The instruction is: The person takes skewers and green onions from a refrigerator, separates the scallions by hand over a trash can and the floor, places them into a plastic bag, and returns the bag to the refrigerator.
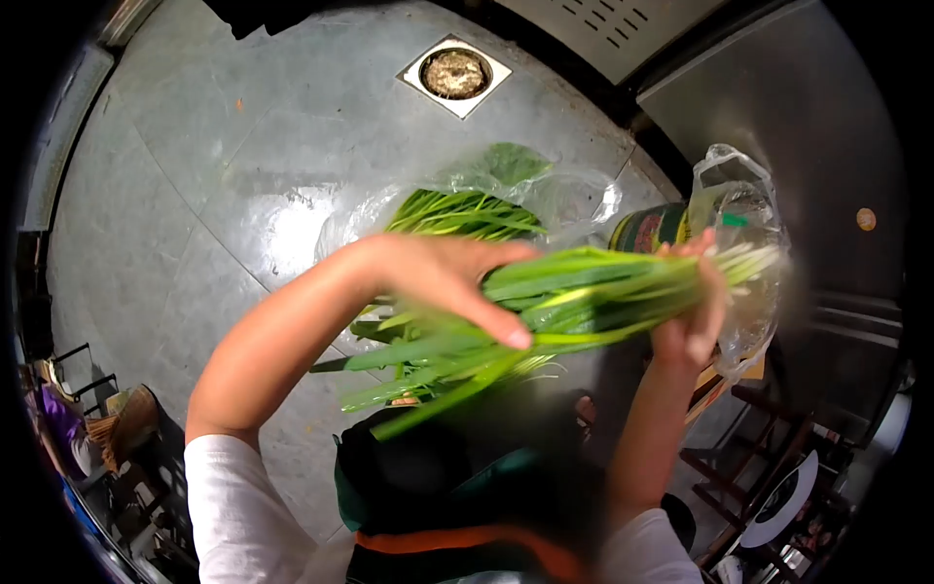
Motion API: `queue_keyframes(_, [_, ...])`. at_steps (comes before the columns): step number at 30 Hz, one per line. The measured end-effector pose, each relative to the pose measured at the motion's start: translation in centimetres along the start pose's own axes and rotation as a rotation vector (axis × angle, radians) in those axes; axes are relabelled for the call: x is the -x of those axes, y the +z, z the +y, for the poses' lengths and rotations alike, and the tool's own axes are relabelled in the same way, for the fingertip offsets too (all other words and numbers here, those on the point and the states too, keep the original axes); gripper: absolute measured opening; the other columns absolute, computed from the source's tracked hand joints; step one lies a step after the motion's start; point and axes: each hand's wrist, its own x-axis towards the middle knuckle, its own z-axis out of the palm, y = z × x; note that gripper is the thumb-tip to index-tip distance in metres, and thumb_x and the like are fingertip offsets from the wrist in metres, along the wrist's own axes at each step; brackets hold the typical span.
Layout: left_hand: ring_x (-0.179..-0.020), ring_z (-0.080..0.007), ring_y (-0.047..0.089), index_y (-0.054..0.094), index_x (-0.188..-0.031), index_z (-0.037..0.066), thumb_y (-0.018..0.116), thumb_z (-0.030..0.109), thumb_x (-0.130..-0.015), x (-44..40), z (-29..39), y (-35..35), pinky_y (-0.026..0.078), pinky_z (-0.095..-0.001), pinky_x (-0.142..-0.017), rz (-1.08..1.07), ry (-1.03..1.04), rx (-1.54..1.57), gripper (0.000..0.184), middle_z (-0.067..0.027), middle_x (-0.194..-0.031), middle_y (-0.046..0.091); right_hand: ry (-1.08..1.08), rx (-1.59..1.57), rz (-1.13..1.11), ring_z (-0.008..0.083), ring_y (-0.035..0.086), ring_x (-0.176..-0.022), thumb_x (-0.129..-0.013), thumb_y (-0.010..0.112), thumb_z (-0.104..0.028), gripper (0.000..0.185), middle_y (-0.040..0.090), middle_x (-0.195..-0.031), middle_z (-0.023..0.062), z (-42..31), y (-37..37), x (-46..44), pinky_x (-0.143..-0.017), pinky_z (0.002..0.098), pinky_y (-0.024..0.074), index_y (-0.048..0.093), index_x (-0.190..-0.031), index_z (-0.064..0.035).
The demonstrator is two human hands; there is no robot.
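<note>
A long bunch of garlic chives (598,292) lies across both my hands in the air, white stem ends to the right and loose green leaf tips to the left. My right hand (693,302) is closed round it near the white ends. My left hand (452,287) wraps the leafy part, thumb in front and fingers on the upper side; motion blurs it a little. Below and behind, more garlic chives (467,214) lie in a clear plastic bag (574,200) on the floor.
Another clear plastic bag (736,175) stands at the right, beside a dark round container with a yellow-green pattern (652,229). A floor drain (455,74) is set in the grey tiles (185,165). A metal cabinet (798,107) stands at the right, a broom (126,423) at the left.
</note>
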Motion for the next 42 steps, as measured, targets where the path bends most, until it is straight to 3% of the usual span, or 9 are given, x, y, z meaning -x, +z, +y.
queue_keyframes(7, [-0.128, -0.03, 0.015, 0.013, -0.131, -0.006, 0.056, 0.064, -0.065, 0.8, -14.3, 6.0, 0.016, -0.0376, -0.104, -0.284, -0.531, 0.118, 0.105, -0.0226, -0.137, 0.014, 0.454, -0.041, 0.526, 0.0199, 0.053, -0.083, -0.072, 0.053, -0.004, 0.01, 0.055, -0.081, 0.0046, 11.6, -19.9, 7.1, -0.078, 0.0343, 0.0433, 0.052, -0.081, -0.01])
queue_keyframes(11, [-0.127, -0.0305, 0.017, 0.015, -0.131, -0.006, 0.049, 0.065, -0.069, 2.0, -15.2, 7.9, 0.017, -0.0358, -0.104, -0.232, -0.662, 0.034, 0.1, -0.0218, -0.137, 0.016, 0.561, 0.036, 0.71, 0.0242, 0.052, -0.086, -0.073, 0.055, -0.005, 0.011, 0.055, -0.086, 0.0072, 16.1, -25.5, 8.9, -0.079, 0.0387, 0.0439, 0.051, -0.083, -0.0081])
queue_keyframes(17, [-0.099, -0.0367, 0.049, 0.045, -0.111, 0.0, 0.048, 0.034, -0.082, 10.4, -26.4, 12.6, 0.041, -0.0395, -0.082, 0.399, -0.708, -0.2, 0.046, -0.0238, -0.105, 0.052, 0.793, 0.383, 0.814, 0.03, 0.047, -0.101, -0.066, 0.07, -0.017, 0.047, 0.052, -0.107, 0.0107, 18.7, -30.5, 6.5, -0.083, 0.0497, 0.0366, 0.05, -0.107, -0.0057])
queue_keyframes(21, [-0.091, -0.034, 0.054, 0.047, -0.107, 0.0, 0.052, 0.024, -0.078, 12.9, -24.0, 13.1, 0.045, -0.0378, -0.07, 0.477, -0.819, -0.213, 0.037, -0.02, -0.097, 0.056, 0.825, 0.922, 0.978, 0.023, 0.04, -0.095, -0.054, 0.08, -0.035, 0.066, 0.047, -0.109, 0.0059, 16.6, -25.8, 5.1, -0.067, 0.0378, 0.0388, 0.05, -0.108, -0.0126])
queue_keyframes(25, [-0.082, -0.0284, 0.053, 0.051, -0.093, 0.008, 0.062, 0.026, -0.069, 12.7, -20.8, 13.8, 0.044, -0.0375, -0.059, 0.769, -0.772, -0.624, 0.032, -0.0118, -0.09, 0.055, 0.522, 0.991, 1.12, 0.0204, 0.044, -0.096, -0.059, 0.077, -0.022, 0.077, 0.044, -0.114, 0.0079, 15.6, -25.7, 5.5, -0.079, 0.0388, 0.0409, 0.033, -0.119, -0.0044])
queue_keyframes(30, [-0.087, -0.0235, 0.048, 0.048, -0.096, 0.009, 0.068, 0.023, -0.06, 10.5, -22.0, 13.8, 0.037, -0.035, -0.07, 0.992, -0.645, -1.046, 0.043, -0.0055, -0.092, 0.05, 0.007, 1.09, 0.728, 0.0146, 0.049, -0.083, -0.068, 0.062, -0.001, 0.037, 0.051, -0.096, 0.0049, 16.4, -26.9, 6.2, -0.07, 0.0249, 0.0409, 0.049, -0.102, -0.0048])
queue_keyframes(31, [-0.091, -0.0229, 0.047, 0.046, -0.099, 0.01, 0.067, 0.024, -0.063, 10.3, -23.6, 14.0, 0.034, -0.0357, -0.075, 0.969, -0.717, -1.013, 0.044, -0.0052, -0.093, 0.049, 0.009, 1.091, 0.727, 0.0146, 0.049, -0.083, -0.068, 0.062, -0.001, 0.037, 0.051, -0.096, 0.0049, 16.6, -26.1, 6.3, -0.07, 0.0249, 0.0409, 0.049, -0.102, -0.0048])
queue_keyframes(38, [-0.092, -0.0236, 0.048, 0.044, -0.107, 0.01, 0.065, 0.023, -0.064, 10.7, -27.4, 14.4, 0.035, -0.0386, -0.077, 0.963, -0.8, -0.969, 0.05, -0.0069, -0.096, 0.05, -0.091, 1.518, -0.649, 0.0244, 0.051, -0.08, -0.067, 0.052, 0.0, 0.018, 0.057, -0.083, 0.0072, 18.3, -14.8, 7.8, -0.071, 0.0341, 0.0397, 0.057, -0.083, -0.0059])
queue_keyframes(42, [-0.092, -0.0236, 0.05, 0.04, -0.114, 0.012, 0.062, 0.021, -0.065, 11.4, -27.3, 15.4, 0.033, -0.0389, -0.08, 0.953, -0.768, -0.954, 0.054, -0.0074, -0.099, 0.052, -0.014, 1.64, -0.922, 0.022, 0.047, -0.088, -0.066, 0.054, -0.004, 0.02, 0.055, -0.084, 0.0044, 21.0, -15.2, 10.3, -0.078, 0.0346, 0.036, 0.059, -0.085, -0.0082])
